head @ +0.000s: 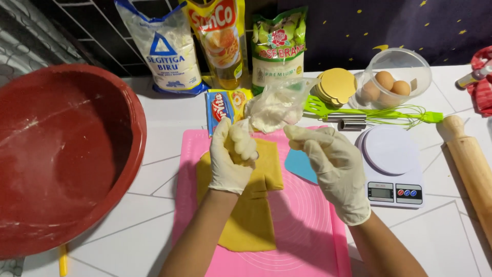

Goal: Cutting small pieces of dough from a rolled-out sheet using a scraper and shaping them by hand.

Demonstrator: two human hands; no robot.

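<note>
Standing over the tabletop [164, 169], the person works above a pink mat [302, 225] with both gloved hands. The left hand [231, 156] is curled closed around a pale lump of dough [243, 141], held just above the yellow dough sheet [251, 205] that lies flat on the mat. The right hand [330, 159] hovers beside it, fingers bent and pinched loosely; whether it grips a bit of dough I cannot tell. A blue scraper [300, 165] peeks out under that hand. A big red bowl [61, 154] sits at the left, a kitchen scale [393, 172] and rolling pin [474, 169] at the right.
</note>
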